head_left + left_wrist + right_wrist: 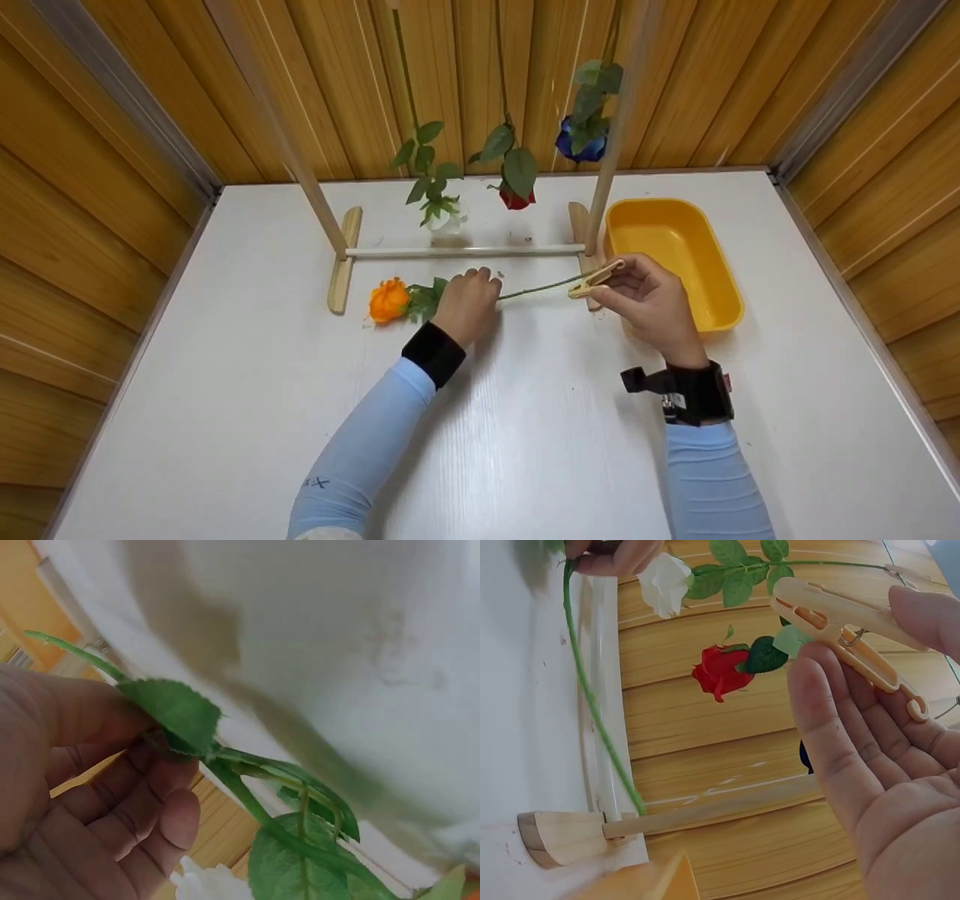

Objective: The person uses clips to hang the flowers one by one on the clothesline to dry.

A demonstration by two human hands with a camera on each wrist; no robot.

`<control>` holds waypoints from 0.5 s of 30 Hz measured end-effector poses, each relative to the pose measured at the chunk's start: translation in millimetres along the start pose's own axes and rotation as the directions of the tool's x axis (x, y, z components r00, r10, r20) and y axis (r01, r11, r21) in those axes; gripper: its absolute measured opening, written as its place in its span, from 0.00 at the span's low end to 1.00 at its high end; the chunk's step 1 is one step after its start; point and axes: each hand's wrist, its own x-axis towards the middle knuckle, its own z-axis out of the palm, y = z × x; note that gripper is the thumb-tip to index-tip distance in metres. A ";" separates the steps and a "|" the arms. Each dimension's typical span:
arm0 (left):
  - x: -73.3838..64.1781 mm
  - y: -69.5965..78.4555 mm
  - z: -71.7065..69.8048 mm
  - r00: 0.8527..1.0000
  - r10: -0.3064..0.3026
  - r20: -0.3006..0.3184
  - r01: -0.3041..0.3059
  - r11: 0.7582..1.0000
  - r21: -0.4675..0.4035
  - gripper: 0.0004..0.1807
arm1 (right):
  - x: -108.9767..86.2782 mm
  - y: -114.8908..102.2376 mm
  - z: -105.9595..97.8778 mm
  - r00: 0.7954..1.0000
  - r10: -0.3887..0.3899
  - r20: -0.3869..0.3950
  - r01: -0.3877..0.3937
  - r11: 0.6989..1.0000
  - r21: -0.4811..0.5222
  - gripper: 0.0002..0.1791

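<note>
An orange artificial rose (389, 301) lies low over the white table, its bloom to the left and its green stem (544, 288) reaching right. My left hand (469, 306) pinches that stem just behind the leaves (176, 714), between thumb and fingers. In my right hand (651, 304) is a beige clothespin (847, 626), held between thumb and fingertips near the stem's far end. In the right wrist view the clothespin's wire spring shows, and nothing is clipped in it.
A wooden rack with a white crossbar (465, 252) stands behind my hands. From above hang a white rose (665, 585), a red rose (721, 671) and a blue rose (582, 139), blooms down. A yellow plastic basin (724, 289) sits right of the rack.
</note>
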 end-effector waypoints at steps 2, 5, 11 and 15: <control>-1.7 -0.3 -5.2 1.000 -0.005 -0.020 0.004 0.999 -0.048 0.11 | 0.1 -0.2 -2.4 1.000 -0.006 -0.015 0.006 1.000 -0.014 0.17; -5.1 -0.6 -12.1 0.997 -0.012 -0.073 0.003 0.992 -0.126 0.13 | 0.5 -0.8 -4.2 1.000 -0.006 -0.029 0.006 1.000 -0.014 0.17; -14.6 0.8 -24.3 0.970 -0.077 -0.233 0.000 0.949 -0.315 0.05 | 0.5 -0.7 -4.5 0.999 0.006 -0.041 -0.006 1.000 -0.018 0.17; -24.6 5.8 -29.6 0.935 -0.128 -0.330 -0.031 0.899 -0.436 0.04 | 0.4 0.1 -4.0 0.999 0.005 -0.038 -0.006 1.000 -0.019 0.17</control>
